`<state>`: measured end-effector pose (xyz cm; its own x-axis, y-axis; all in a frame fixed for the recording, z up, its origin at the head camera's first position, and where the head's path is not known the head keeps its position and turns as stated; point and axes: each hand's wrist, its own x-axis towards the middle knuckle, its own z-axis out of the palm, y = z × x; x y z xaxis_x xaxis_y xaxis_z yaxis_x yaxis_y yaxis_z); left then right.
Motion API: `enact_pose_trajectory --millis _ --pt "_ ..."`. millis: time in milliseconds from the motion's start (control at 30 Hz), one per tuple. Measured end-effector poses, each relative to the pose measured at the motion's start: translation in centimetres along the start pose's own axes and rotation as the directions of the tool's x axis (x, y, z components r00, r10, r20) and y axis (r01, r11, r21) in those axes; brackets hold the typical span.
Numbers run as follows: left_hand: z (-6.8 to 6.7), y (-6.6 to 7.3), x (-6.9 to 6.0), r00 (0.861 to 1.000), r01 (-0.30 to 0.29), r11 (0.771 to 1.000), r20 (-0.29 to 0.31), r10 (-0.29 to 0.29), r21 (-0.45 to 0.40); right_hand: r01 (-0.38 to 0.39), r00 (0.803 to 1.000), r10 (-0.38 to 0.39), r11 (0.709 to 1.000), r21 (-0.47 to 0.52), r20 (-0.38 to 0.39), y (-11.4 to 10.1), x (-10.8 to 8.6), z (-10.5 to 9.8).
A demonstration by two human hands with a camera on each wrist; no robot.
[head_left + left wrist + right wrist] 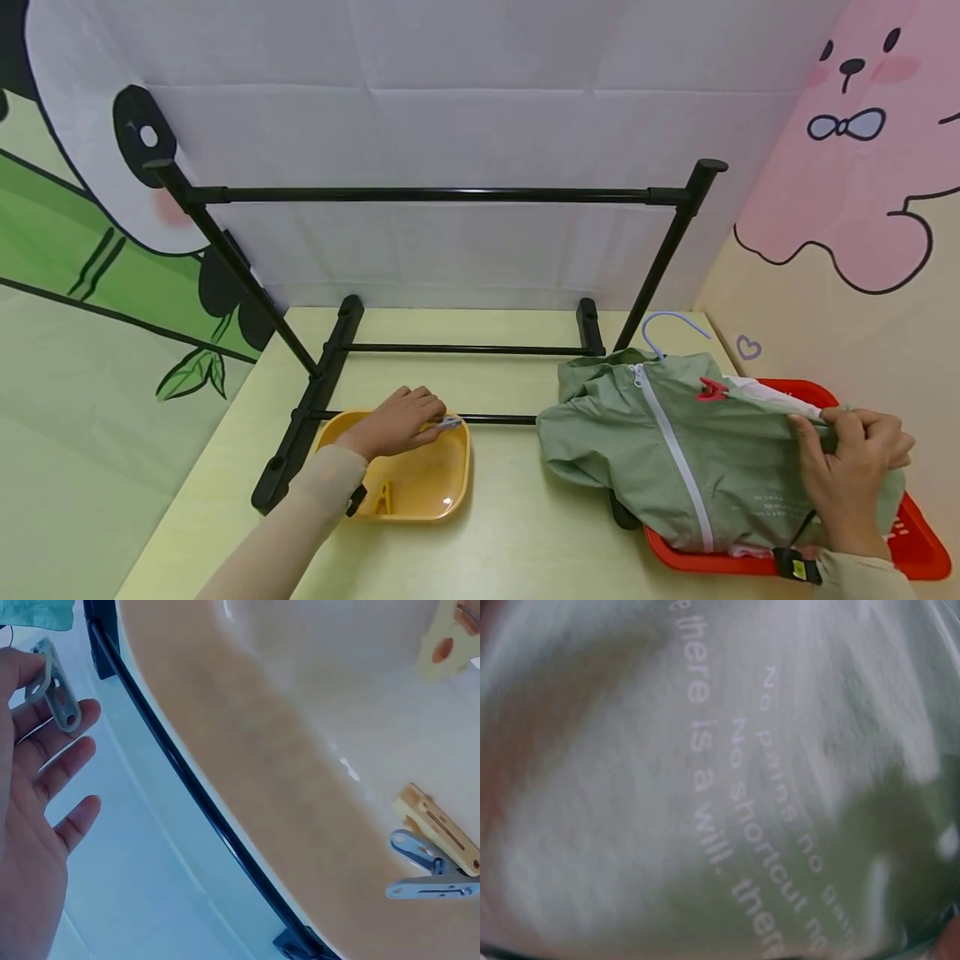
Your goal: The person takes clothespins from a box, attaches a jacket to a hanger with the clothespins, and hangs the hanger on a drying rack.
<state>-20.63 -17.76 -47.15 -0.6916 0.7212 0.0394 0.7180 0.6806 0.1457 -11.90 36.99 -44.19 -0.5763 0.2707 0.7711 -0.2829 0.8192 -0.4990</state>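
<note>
The left hand [397,423] is over the yellow bin [420,508], pinching a grey-blue clothespin [450,423]. In the left wrist view the left hand [37,810] holds that clothespin [61,701] between thumb and fingers, the other fingers spread. The right hand [855,467] pinches the edge of a green zip jacket [742,467] with thumb and fingers. A blue hanger [675,317] hook stands out at the jacket's collar, and a red clothespin [711,389] sits on the jacket's upper edge. Printed green fabric [727,787] fills the right wrist view.
A black rack [442,195] stands behind on the pale table [525,517]. Under the jacket lies a red basket [926,542]. Inside the bin are yellow clothespins [439,829] and a blue-grey one [431,888]. Printed walls rise behind and at the sides.
</note>
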Motion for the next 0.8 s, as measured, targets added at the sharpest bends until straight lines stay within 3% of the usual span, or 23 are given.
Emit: enact_pose_trajectory --millis 467,800 --pt "-0.9 1.0 0.3 0.996 -0.027 0.999 -0.08 0.031 0.046 -0.001 1.0 0.001 1.0 -0.004 0.004 0.1 0.0 0.0" --pt "-1.1 2.3 1.1 0.98 -0.041 0.991 -0.188 0.065 0.129 -0.014 1.0 0.014 1.0 -0.009 0.011 0.0 0.0 0.0"
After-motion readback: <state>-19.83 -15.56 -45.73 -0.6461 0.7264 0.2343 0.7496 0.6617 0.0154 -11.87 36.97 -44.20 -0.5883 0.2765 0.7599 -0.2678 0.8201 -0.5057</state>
